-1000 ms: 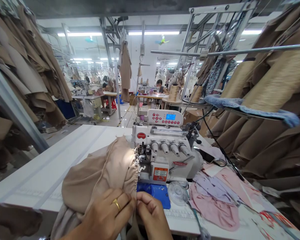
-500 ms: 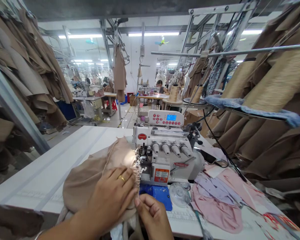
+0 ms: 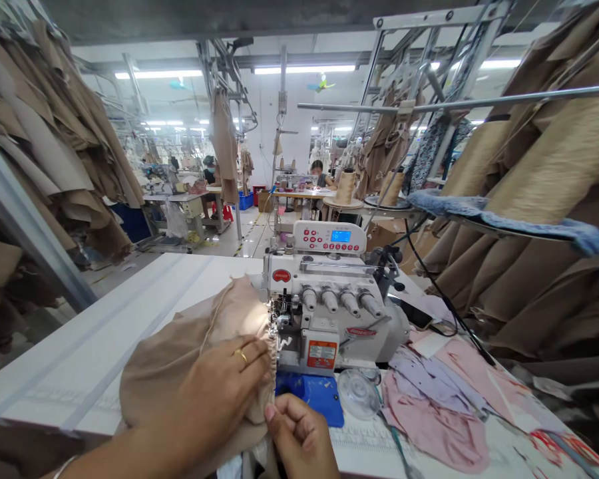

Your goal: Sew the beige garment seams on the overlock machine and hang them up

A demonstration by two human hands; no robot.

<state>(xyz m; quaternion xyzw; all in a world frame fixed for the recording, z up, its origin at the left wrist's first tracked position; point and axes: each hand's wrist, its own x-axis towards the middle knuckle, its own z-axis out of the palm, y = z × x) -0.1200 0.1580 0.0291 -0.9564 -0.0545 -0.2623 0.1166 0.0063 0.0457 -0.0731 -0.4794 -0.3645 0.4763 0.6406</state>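
Observation:
A piece of beige cloth (image 3: 167, 359) lies on the white table, its gathered right edge running up to the presser foot of a white overlock sewing machine (image 3: 324, 299). On top of the cloth rests my left hand (image 3: 224, 379), fingers lying flat near the gathered edge, a ring on one finger. Lower down, my right hand (image 3: 302, 436) pinches the cloth's edge between thumb and bent fingers. Light from the machine falls on the cloth beside the needle area. Part of the cloth drops over the table's front edge, where my forearm hides some of it.
Right of the machine lie pink fabric pieces (image 3: 436, 426), a clear round dish (image 3: 359, 392) and a dark phone (image 3: 414, 313). Large thread cones (image 3: 554, 166) stand at upper right. Brown garments (image 3: 44, 126) hang on both sides. A person (image 3: 322, 176) sits at a far table.
My left hand has shifted slightly down and left on the cloth. My right hand keeps its pinch at the edge. In the background, a hanging brown garment has moved left.

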